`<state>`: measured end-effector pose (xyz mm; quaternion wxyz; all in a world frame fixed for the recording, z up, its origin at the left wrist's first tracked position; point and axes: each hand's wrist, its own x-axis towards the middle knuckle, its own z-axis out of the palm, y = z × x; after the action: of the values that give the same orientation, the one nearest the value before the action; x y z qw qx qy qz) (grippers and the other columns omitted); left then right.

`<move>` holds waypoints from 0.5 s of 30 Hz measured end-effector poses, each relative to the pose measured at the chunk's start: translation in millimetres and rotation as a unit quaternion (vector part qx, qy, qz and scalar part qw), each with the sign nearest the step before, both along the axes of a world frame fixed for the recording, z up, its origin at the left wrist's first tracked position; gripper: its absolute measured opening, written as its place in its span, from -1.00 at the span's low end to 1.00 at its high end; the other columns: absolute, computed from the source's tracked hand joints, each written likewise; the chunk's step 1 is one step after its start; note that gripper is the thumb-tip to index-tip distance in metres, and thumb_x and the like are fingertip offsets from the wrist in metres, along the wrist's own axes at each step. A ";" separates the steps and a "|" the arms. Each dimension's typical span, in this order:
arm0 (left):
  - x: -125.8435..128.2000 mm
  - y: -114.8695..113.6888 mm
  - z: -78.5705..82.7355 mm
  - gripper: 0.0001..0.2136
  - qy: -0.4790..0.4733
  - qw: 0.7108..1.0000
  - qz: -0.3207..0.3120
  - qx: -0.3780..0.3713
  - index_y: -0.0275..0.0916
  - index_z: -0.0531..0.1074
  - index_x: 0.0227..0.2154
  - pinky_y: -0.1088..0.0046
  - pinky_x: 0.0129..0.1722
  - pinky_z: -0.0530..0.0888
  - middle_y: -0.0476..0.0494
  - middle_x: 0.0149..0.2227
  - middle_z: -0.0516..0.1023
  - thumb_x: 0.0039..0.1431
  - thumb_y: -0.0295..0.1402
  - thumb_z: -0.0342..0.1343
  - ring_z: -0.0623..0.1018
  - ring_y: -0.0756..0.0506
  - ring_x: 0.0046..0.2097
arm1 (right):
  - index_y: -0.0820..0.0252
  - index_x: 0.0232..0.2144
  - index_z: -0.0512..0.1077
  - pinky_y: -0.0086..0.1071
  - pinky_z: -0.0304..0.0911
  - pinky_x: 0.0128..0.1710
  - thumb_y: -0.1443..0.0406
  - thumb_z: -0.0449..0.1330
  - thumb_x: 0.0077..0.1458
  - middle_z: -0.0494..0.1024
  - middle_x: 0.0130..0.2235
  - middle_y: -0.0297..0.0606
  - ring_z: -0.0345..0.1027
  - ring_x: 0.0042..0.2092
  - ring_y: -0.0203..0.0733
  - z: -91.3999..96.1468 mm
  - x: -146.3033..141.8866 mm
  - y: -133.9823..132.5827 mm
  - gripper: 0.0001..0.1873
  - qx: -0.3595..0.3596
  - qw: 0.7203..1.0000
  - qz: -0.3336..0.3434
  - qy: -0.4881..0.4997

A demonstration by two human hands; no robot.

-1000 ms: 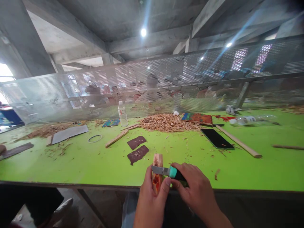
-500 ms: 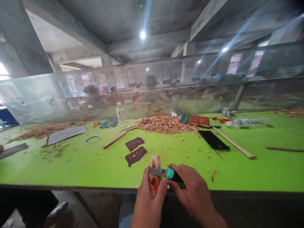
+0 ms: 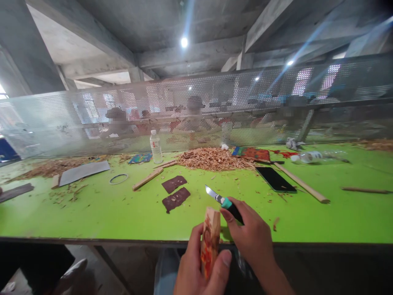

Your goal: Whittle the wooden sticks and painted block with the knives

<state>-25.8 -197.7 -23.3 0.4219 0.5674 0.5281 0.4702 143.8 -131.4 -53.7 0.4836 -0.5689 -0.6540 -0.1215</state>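
Observation:
My left hand [image 3: 199, 268] is wrapped around a short wooden block [image 3: 210, 239] with red painted marks, held upright just off the near edge of the green table [image 3: 107, 213]. My right hand [image 3: 250, 235] grips a knife [image 3: 222, 200] with a teal and black handle. Its blade points up and to the left, clear of the block's top. Both hands sit close together at the bottom centre of the view.
On the table lie two dark brown sandpaper pieces [image 3: 175, 191], a heap of wood shavings [image 3: 215, 159], a water bottle [image 3: 156, 146], a black phone [image 3: 275, 179], wooden sticks [image 3: 302, 182], a ring [image 3: 118, 178] and a grey sheet [image 3: 82, 172]. People sit behind the perforated metal screen [image 3: 196, 114].
The knife blade has come off the block and swung up and away to the left. My left hand has dropped lower and tilted the block.

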 end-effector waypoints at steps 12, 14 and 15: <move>-6.6 20.7 -4.2 -0.24 -0.109 0.992 -0.002 -0.067 -0.27 0.13 0.29 0.44 -0.55 0.46 0.04 -0.41 0.44 0.16 0.02 0.23 0.40 -0.05 -0.54 | 0.13 -0.07 0.46 -0.26 0.30 -0.22 -0.05 0.07 0.38 0.62 -0.22 -0.18 0.50 -0.21 -0.02 -4.5 2.9 -5.6 -0.59 -0.016 0.996 0.047 -0.077; -6.3 22.1 -5.1 -0.22 -0.112 0.992 -0.001 -0.062 -0.27 0.14 0.29 0.46 -0.54 0.46 0.03 -0.38 0.45 0.09 -0.06 0.30 0.38 -0.03 -0.52 | 0.12 -0.07 0.46 -0.26 0.30 -0.24 -0.04 0.09 0.37 0.62 -0.23 -0.19 0.50 -0.22 -0.03 -4.3 3.9 -5.4 -0.60 -0.019 0.995 0.052 -0.088; -6.5 22.3 -5.1 -0.22 -0.100 0.993 0.006 -0.063 -0.26 0.15 0.29 0.47 -0.54 0.45 0.00 -0.35 0.48 0.08 -0.08 0.32 0.40 -0.04 -0.50 | 0.12 -0.07 0.46 -0.27 0.30 -0.24 -0.04 0.09 0.37 0.62 -0.23 -0.19 0.50 -0.23 -0.03 -4.1 4.0 -5.4 -0.61 -0.022 0.994 0.052 -0.092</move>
<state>-32.3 -175.4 -28.4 0.5045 0.4871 0.5150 0.4930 147.8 -136.8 -57.8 0.4146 -0.5308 -0.7271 -0.1333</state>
